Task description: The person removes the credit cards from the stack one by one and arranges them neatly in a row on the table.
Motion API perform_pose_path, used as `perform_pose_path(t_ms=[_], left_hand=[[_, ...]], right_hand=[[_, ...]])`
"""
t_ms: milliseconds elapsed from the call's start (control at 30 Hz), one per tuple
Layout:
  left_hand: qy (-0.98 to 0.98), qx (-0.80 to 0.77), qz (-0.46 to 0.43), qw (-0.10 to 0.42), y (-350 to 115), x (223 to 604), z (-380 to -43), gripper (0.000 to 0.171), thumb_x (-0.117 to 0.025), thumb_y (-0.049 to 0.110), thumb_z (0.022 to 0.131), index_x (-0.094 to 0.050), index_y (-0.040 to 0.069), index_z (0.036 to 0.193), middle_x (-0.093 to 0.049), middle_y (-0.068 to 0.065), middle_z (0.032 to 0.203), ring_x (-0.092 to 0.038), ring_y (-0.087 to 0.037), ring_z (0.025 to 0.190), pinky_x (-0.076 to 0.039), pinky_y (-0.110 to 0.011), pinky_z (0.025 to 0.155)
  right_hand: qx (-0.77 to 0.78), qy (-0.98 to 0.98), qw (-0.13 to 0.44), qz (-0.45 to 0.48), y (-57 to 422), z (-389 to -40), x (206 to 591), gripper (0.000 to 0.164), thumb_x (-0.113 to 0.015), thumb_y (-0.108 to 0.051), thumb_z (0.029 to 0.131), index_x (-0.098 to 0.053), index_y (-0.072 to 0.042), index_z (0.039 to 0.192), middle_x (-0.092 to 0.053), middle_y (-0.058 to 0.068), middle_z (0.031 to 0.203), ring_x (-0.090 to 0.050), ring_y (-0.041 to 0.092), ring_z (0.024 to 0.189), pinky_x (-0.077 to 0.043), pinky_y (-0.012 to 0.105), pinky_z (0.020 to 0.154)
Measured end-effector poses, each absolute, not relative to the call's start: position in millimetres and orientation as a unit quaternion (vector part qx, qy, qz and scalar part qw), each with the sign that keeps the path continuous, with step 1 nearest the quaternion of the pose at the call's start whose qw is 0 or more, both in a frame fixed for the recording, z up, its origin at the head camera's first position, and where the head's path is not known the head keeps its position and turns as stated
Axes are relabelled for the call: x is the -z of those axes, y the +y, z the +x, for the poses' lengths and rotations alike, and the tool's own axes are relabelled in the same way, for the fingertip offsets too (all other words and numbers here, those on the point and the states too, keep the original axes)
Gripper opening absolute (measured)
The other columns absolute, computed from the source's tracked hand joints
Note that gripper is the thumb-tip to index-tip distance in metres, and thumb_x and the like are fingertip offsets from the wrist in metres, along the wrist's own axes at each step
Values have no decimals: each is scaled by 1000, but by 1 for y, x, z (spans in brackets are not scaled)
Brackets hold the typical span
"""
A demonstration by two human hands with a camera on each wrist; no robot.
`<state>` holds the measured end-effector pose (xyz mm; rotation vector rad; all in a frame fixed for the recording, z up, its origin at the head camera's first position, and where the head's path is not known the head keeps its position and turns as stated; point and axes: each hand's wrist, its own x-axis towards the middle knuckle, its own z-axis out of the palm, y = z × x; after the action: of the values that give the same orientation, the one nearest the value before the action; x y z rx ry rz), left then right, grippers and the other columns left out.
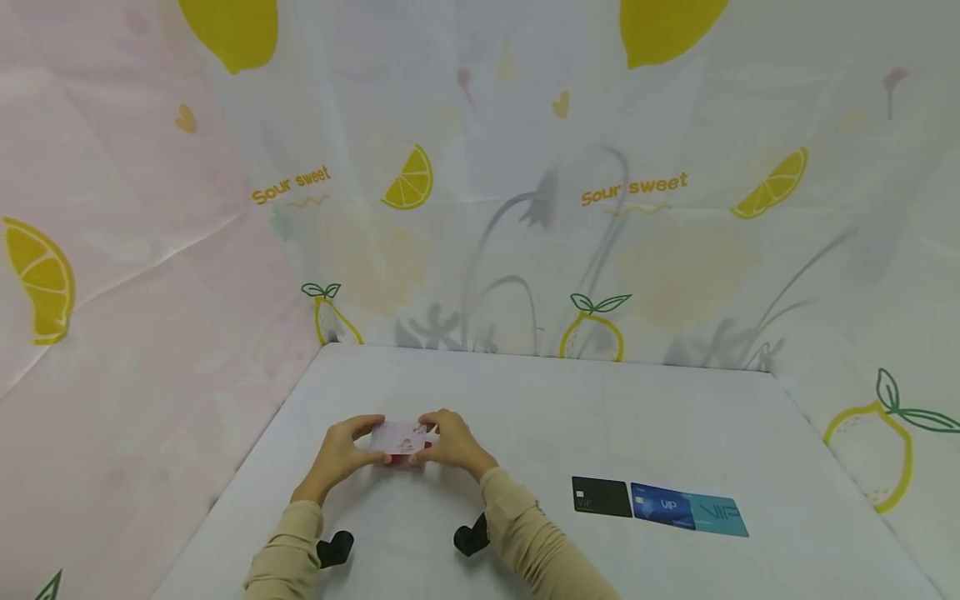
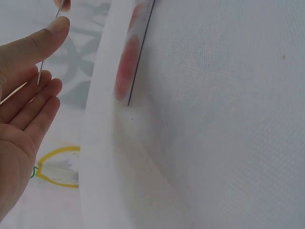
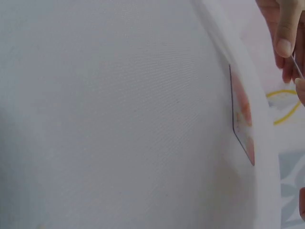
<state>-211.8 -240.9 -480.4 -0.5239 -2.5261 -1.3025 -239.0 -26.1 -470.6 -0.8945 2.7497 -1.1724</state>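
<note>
A pale pink card [image 1: 397, 437] with a small printed picture is held up between both hands. My left hand [image 1: 339, 454] pinches its left edge between thumb and fingers, while the right hand [image 1: 457, 447] pinches the right edge. In the left wrist view the held card [image 2: 47, 55] shows nearly edge-on. Beneath it a second card with red patches [image 2: 127, 69] lies flat on the white table. The held card covers most of this lower one in the head view; the right wrist view shows its corner and red print [image 3: 243, 109].
To the right, a black VIP card [image 1: 602, 497], a blue VIP card [image 1: 662, 505] and a teal VIP card [image 1: 721, 517] lie in a row on the white table [image 1: 525, 417]. A lemon-print cloth [image 1: 480, 167] rises behind the table and along its sides.
</note>
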Motion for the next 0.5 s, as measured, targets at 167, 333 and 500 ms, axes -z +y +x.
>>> perform_pose_path(t_ms=[167,333,500], left_hand=[[-863,460,-168,120,-241,476,-208,60,-85,7,63,-60,-13,114,-61,-29,113,-59,-44,104,-48,-48,87],[-860,461,-174,130,-241,473,-206,59,-85,7,63,-60,-12,113,-62,-28,112,-59,-43,104,-48,-49,87],[-857,463,-176,142,-238,471,-207,58,-85,5,62,-61,-12,112,-63,-27,111,-60,-41,103,-48,-48,87]], right_hand=[[373,882,10,-287,-25,-238,468,57,-84,-18,68,-62,2,117,-63,9,100,-55,19,88,-46,23,75],[370,881,4,-295,-24,-237,464,56,-83,-18,69,-62,1,117,-63,8,101,-55,18,89,-45,22,77],[378,873,-15,-309,-20,-236,460,54,-83,-15,68,-63,4,115,-63,11,99,-56,20,87,-46,22,76]])
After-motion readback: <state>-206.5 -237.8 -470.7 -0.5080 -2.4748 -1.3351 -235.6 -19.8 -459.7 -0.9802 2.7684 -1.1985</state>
